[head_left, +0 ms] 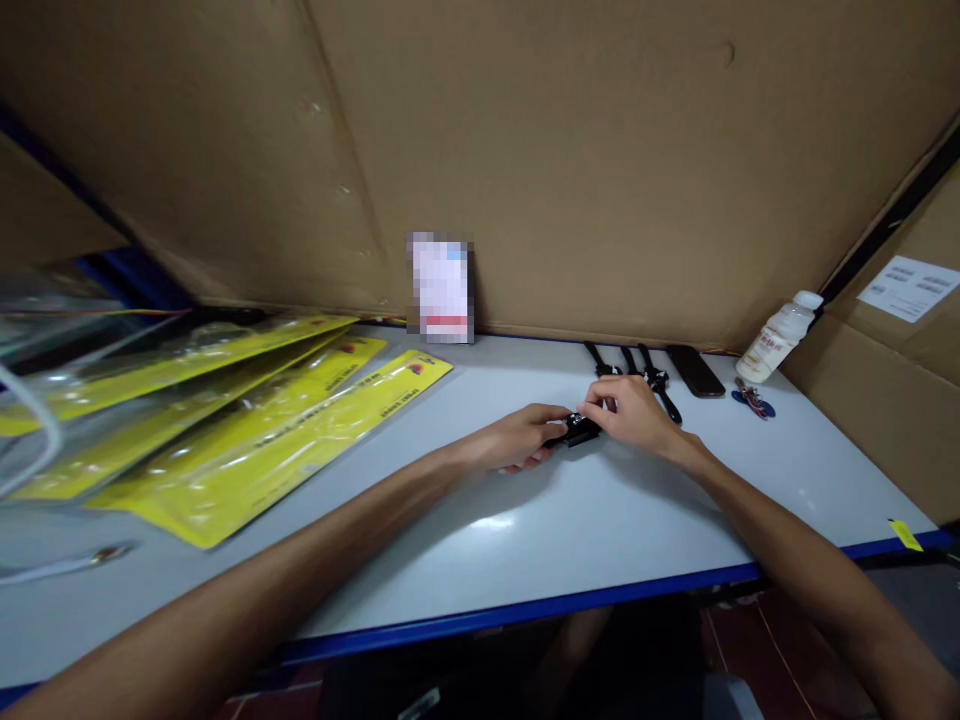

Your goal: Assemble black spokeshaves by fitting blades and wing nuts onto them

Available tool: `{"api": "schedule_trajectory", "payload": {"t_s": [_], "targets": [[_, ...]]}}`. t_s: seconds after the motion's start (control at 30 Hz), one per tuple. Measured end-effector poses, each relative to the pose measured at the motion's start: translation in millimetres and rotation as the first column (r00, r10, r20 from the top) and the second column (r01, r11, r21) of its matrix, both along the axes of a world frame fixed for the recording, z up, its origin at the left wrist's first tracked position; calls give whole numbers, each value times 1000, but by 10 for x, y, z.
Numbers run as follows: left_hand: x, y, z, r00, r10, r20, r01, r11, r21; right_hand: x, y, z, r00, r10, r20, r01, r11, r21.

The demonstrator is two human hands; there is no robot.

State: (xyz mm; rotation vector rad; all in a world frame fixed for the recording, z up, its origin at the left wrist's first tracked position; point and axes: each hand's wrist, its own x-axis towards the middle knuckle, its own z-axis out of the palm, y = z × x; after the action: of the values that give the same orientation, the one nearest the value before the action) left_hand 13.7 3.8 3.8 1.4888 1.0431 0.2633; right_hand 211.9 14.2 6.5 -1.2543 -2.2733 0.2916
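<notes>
Near the middle of the table, my left hand [529,437] grips a small black object [581,430] with a shiny spot on its top. Its exact kind does not show, as my fingers cover part of it. From the other side, my right hand [634,412] touches it with thumb and fingers pinched together at its top. Just behind my right hand lie several slim black strap-like pieces [660,385] with small light-coloured parts at their middles; one is partly covered by that hand.
Yellow-backed clear plastic packs [300,440] fan out on the left, beside a white cable [60,575]. A blurred upright panel [444,290] leans on the cardboard wall [562,150]. Rightward are a dark phone [696,370], a bottle [780,338] and a blue item with wires [752,398].
</notes>
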Motion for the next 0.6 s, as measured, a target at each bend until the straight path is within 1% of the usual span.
{"api": "schedule_trajectory", "payload": {"t_s": [0.07,0.13,0.27,0.37,0.43,0.53,0.6], "targets": [[-4,9,-19,1000,-2,7,3,1000,-7,7,-7,8,1000,5,22,-6,1000,5],[-5,7,-20,1000,-1,5,1,1000,-8,8,-19,4,999,43,13,-43,999,-9],[-2,-14,15,1000,5,-4,-5,1000,-6,-8,-57,-10,993,117,-27,-119,991,-63],[-5,-13,23,1000,-7,0,7,1000,-9,-28,-80,-5,990,134,-33,-136,988,-71],[-9,-3,13,1000,-8,9,8,1000,-13,-32,-78,4,993,117,-21,-117,993,-33],[-10,5,1,1000,-13,20,13,1000,-11,-17,-57,13,999,32,42,-33,999,33],[-7,0,5,1000,-6,12,6,1000,-3,-5,-48,12,997,-10,75,7,999,38]]}}
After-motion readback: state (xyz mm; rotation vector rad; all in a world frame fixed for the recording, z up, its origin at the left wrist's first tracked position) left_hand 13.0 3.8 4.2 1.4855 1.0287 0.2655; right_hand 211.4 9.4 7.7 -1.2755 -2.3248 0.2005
